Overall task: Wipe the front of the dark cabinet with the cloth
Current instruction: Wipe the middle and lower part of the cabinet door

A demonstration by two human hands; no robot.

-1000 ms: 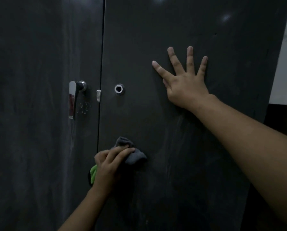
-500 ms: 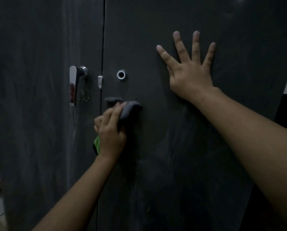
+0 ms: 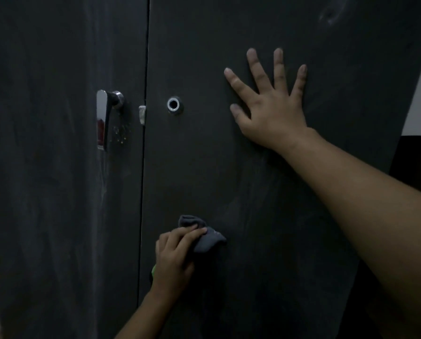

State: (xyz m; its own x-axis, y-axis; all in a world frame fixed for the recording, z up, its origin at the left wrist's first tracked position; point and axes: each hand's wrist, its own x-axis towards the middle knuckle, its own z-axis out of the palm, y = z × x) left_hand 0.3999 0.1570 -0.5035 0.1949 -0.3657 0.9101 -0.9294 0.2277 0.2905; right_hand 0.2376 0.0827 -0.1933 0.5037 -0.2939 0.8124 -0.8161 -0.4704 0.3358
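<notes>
Cloth (image 3: pixel 204 237) looks soft, light and limp, likely to bunch and slide unless pressed flat, so its wadded middle seems the best place to hold it. In the head view it sits low on the right door of the cabinet (image 3: pixel 253 187), near that door's left edge. The left hand (image 3: pixel 174 255) curls over it, fingers pinning it to the panel. The right hand (image 3: pixel 270 111) lies flat higher up, fingers spread, holding nothing.

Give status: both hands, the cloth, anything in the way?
Left hand holds grey cloth against right cabinet door, low. Right hand spread flat on same door. Metal ring above cloth; handle on left door.
</notes>
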